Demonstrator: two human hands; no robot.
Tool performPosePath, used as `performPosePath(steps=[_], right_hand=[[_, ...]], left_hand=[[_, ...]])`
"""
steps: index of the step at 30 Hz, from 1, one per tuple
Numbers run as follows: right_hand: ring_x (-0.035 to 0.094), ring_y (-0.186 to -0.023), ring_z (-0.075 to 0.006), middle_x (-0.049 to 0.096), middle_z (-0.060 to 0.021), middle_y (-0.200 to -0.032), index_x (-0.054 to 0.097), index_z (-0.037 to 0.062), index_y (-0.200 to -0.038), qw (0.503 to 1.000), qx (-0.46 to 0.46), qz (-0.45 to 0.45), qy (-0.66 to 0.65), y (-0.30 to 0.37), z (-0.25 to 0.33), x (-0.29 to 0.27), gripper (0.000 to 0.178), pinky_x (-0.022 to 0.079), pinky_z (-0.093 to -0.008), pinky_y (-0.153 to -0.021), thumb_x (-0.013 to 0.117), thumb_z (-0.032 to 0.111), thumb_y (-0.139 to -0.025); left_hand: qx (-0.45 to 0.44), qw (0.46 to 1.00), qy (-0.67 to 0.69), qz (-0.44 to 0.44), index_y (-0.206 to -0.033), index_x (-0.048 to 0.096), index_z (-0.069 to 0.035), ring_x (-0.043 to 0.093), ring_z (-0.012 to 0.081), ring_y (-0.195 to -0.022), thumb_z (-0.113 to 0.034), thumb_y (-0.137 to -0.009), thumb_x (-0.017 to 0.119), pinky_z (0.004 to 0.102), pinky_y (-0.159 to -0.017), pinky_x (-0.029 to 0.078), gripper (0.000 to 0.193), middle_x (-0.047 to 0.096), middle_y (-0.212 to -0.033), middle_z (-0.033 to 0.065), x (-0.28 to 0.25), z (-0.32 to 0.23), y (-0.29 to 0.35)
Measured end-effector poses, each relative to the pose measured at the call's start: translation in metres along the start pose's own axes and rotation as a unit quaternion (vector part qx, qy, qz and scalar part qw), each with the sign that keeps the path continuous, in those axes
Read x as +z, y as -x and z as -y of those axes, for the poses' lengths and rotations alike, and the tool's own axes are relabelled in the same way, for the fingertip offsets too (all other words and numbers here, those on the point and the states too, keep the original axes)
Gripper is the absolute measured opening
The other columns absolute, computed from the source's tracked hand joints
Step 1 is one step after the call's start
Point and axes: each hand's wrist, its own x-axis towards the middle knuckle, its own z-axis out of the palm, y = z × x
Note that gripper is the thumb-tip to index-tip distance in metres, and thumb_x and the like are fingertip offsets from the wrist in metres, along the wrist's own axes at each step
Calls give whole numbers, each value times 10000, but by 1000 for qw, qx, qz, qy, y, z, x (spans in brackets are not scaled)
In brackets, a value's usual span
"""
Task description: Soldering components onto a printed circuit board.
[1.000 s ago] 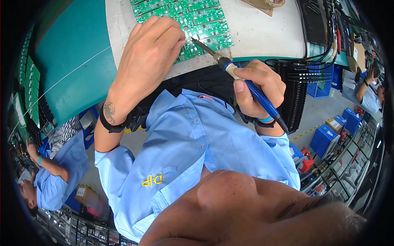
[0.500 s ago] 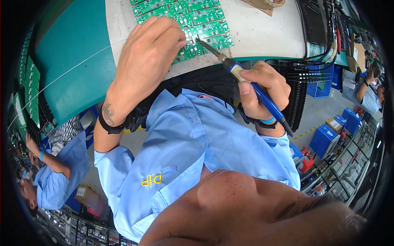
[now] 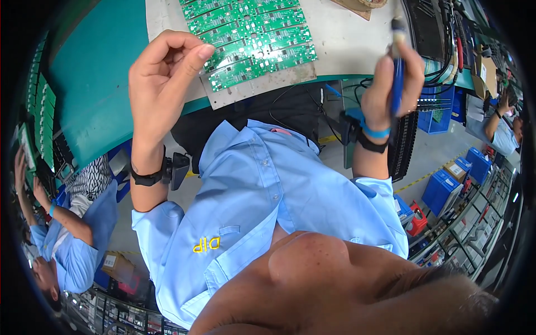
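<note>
A panel of green circuit boards [image 3: 257,47] lies on the white mat [image 3: 346,47] in front of me. My left hand [image 3: 162,72] is at the panel's left edge, thumb and fingers pinched together; whatever is between them is too small to make out. My right hand [image 3: 388,89] grips a soldering iron [image 3: 398,78] by its blue handle, its front end pointing away from me. Motion blurs the iron, and its tip is hard to see. It is held off to the right, apart from the boards.
Cables [image 3: 446,50] and dark tools crowd the table's right side. A wooden piece [image 3: 352,6] sits at the far edge. Blue crates [image 3: 441,190] stand on the floor at right. On the left, a co-worker [image 3: 72,240] handles boards in a rack [image 3: 44,123].
My right hand has swung the soldering iron away from the boards, to the right and outward. My left hand has drawn back leftward, uncovering the panel. The co-worker's hand has reached up to the rack.
</note>
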Motion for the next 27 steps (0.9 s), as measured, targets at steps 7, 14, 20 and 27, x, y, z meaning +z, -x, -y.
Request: performPosePath(steps=[7, 14, 20, 27], right_hand=[[647, -870, -165, 684, -166, -1093, 637, -69, -1225, 985, 124, 61, -99, 2, 15, 1, 252, 524, -278, -788, 657, 56, -1007], [554, -664, -133, 650, -122, -830, 659, -75, -1089, 957, 124, 164, -203, 3, 45, -24, 207, 438, -276, -604, 701, 51, -931], [492, -512, -127, 581, -58, -621, 663, -45, -922, 944, 113, 141, -277, 4, 56, -18, 132, 371, -264, -485, 736, 10, -828], [468, -574, -141, 585, -83, -684, 601, -46, -923, 938, 132, 187, -261, 6, 64, -18, 167, 351, -315, -541, 715, 74, -908]], left_hand=[[73, 974, -216, 12, -970, 695, -9, 566, 79, -722, -38, -919, 790, 242, -611, 442, 112, 667, -862, 19, 1, -2, -5], [257, 929, -260, 60, -933, 719, -54, 582, 190, -731, -61, -873, 806, 306, -654, 425, 107, 674, -896, 31, 13, 1, -25], [280, 879, -370, 107, -924, 739, -114, 594, 182, -862, -96, -853, 813, 352, -787, 369, 104, 661, -894, -20, 16, -9, -16], [273, 880, -371, 117, -920, 728, -109, 571, 188, -843, -93, -840, 814, 362, -764, 350, 119, 630, -876, -22, 21, -4, -12]])
